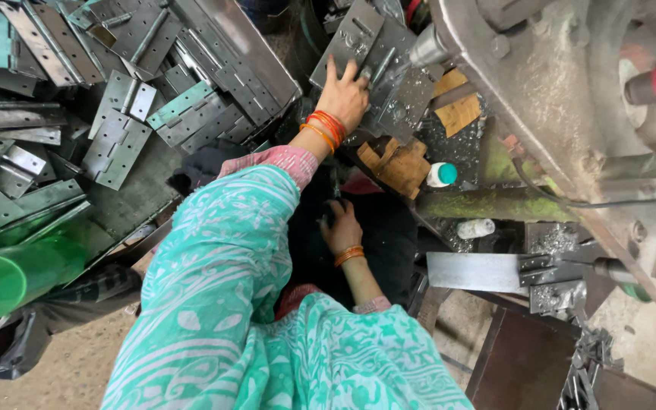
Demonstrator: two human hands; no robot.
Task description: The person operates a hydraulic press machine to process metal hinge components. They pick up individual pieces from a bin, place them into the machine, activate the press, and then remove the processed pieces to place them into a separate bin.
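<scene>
The left hand (343,95) lay flat, fingers spread, pressing on a steel hinge plate (358,38) at the top of the machine bench (457,114); its grip was apart, resting on the metal rather than closed round it. The right hand (341,228) reached down into the dark gap below, fingers curled, but whether its grip was clamped on anything could not be told in the shadow.

The hinge plate looked stiff, thin and flat, probably fairly heavy for its size, with hard edges and punched holes; oily steel like this would likely be slippery, so a pinch across an edge near the knuckle seemed the surest hold. It lay among other plates just beside the press machine (571,91).

To the left, a large heap of hinges (115,114) lay spread over a metal tray (229,45), many folded, some open. A green plastic tub (1,281) stood at the lower left, its contents hidden. A small white bottle with a teal cap (442,175) lay near cardboard scraps (396,163).
</scene>
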